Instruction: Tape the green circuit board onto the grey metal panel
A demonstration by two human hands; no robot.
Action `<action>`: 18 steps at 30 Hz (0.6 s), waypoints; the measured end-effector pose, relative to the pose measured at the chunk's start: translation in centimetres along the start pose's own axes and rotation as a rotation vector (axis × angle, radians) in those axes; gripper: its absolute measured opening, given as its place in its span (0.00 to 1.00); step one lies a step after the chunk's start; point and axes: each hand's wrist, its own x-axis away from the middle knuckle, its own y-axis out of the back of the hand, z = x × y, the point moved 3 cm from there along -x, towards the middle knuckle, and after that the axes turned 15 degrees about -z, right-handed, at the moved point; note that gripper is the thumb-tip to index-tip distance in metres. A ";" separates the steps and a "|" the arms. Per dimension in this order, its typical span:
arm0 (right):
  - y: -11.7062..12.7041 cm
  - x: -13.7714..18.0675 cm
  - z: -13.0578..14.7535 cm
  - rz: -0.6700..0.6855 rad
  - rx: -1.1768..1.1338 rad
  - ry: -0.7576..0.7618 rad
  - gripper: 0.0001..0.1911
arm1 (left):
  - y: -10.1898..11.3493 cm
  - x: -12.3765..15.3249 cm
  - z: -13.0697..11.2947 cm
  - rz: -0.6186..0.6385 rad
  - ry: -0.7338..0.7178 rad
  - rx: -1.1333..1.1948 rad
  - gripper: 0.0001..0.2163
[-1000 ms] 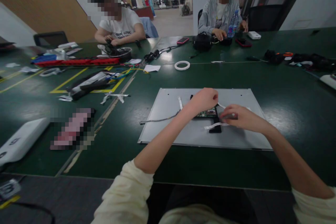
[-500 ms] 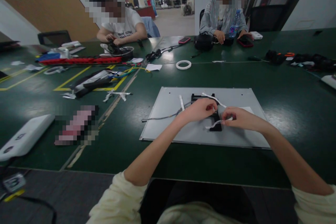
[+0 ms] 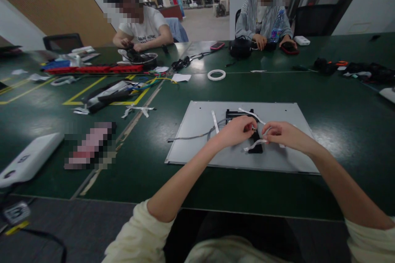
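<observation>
A white board lies on the green table, and on it a black bracket-like frame is partly covered by my hands. My left hand is closed in a pinch over the frame, with a tiny shiny bit at its fingertips that is too small to name. Just right of it, my right hand pinches a thin pale strand, looped at the fingertips. Below those fingers a white strip crosses the frame's lower end. Another white strip lies left, near a grey cable running under my left hand.
A white ring, apparently a tape roll, lies beyond the board. To the left are a pixelated pink object, a white device and a black-and-white bundle with wires. Two people sit across the table, their hands on other things.
My right hand has shifted slightly up, and a pale loop now shows at its fingertips. The white strip's near end lies by the frame. My left hand stays almost in place.
</observation>
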 end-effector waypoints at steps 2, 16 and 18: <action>0.0 0.1 0.7 -0.020 -0.040 0.051 0.10 | -0.1 0.0 -0.1 0.009 0.002 -0.013 0.11; 0.4 1.0 2.8 -0.156 -0.073 0.187 0.16 | 1.7 0.1 -2.5 0.120 0.226 0.344 0.12; 0.3 1.0 2.8 -0.157 -0.102 0.190 0.16 | 1.2 0.4 -2.5 0.191 0.261 0.405 0.10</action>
